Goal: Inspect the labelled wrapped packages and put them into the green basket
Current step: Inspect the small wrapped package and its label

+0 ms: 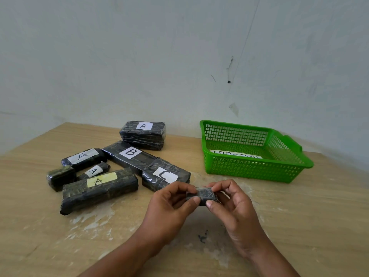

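Note:
A small black wrapped package (202, 193) is held above the table between my left hand (171, 202) and my right hand (232, 204), fingertips pinching its two ends; no label shows on it. Several black wrapped packages lie in a cluster at the left: a long one marked B (129, 156), one marked C (165, 177), a thick one marked A (143, 134) at the back, a large one with a yellow A label (99, 189), two smaller A packages (82, 157) (93, 170), and a small one (61, 176) with no label showing. The green basket (253, 171) stands at the right.
A white paper strip with writing (236, 155) lies on the basket's floor. The wooden table (60, 246) has pale worn patches near my hands. A grey-white wall rises right behind the table's far edge.

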`<state>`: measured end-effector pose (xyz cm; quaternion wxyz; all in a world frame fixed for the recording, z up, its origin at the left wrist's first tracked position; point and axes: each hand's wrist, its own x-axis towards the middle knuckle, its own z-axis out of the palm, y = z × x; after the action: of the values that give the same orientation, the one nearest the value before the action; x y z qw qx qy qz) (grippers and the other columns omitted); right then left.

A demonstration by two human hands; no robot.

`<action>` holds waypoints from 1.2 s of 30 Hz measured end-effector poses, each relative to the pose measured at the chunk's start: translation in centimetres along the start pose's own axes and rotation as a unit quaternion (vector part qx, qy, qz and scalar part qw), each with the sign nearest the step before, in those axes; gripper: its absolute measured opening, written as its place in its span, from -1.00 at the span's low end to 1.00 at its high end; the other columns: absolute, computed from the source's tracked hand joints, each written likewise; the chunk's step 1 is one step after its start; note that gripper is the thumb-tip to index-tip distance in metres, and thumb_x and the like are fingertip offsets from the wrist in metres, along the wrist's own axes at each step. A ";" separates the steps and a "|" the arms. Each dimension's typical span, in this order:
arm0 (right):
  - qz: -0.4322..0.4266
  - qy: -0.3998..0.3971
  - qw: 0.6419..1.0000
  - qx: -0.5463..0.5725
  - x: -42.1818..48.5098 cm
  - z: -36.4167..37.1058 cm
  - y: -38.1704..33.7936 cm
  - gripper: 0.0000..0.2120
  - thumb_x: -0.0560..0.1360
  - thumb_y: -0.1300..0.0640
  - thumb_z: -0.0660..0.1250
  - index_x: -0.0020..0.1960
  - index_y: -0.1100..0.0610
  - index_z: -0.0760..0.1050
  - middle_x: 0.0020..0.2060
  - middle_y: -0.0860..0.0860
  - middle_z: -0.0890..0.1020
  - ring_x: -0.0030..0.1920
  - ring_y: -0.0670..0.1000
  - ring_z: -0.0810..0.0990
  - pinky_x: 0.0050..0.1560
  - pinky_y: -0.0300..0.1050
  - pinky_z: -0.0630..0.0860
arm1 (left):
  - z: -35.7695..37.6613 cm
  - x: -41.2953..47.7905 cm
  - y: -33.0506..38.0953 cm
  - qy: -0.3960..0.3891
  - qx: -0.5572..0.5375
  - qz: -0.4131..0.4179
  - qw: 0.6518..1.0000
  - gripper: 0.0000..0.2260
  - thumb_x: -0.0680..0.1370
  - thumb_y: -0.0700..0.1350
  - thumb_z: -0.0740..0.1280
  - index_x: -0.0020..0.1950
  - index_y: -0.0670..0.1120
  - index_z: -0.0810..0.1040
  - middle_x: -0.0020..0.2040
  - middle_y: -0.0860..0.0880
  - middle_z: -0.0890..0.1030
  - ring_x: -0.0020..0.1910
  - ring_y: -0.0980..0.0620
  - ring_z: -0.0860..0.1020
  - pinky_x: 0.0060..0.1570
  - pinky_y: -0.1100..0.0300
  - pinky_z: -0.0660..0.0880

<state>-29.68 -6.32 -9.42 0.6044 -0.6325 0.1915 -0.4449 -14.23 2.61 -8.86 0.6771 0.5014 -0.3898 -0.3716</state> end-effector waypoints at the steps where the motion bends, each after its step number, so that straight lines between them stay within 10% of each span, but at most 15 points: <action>1: -0.001 -0.001 1.000 -0.005 0.0 0.0 0.0 -0.75 0.40 0.33 0.44 0.05 0.27 0.50 -0.01 0.02 0.69 0.04 0.02 0.68 0.05 -0.18 0.60 | 0.0 0.0 0.0 0.004 0.002 0.000 1.000 -0.87 0.50 -0.40 0.46 0.00 -0.24 0.64 -0.04 -0.14 0.77 -0.02 0.00 0.74 0.02 0.24 0.64; 10: 0.040 0.005 0.999 -0.005 0.1 0.0 0.0 -0.69 0.41 0.31 0.44 0.15 0.16 0.63 0.10 0.09 0.74 0.10 0.11 0.72 0.08 -0.08 0.63 | -0.2 -0.1 0.5 0.012 0.072 -0.013 0.997 -0.58 0.45 -0.39 0.54 0.24 -0.06 0.65 0.05 -0.01 0.77 0.08 0.06 0.73 0.11 0.18 0.65; 36: 0.013 0.032 0.998 -0.056 0.3 -0.1 0.8 -0.67 0.42 0.31 0.48 0.17 0.18 0.59 0.05 0.03 0.73 0.08 0.01 0.72 0.07 -0.13 0.64 | -0.1 0.2 0.3 0.060 0.057 -0.018 0.996 -0.90 0.49 -0.32 0.51 -0.11 -0.16 0.64 -0.06 -0.08 0.76 -0.01 -0.06 0.73 0.14 -0.12 0.65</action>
<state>-29.34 -6.76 -10.03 0.5676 -0.6479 0.2437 -0.4456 -14.05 2.57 -8.61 0.6633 0.5671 -0.3599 -0.3300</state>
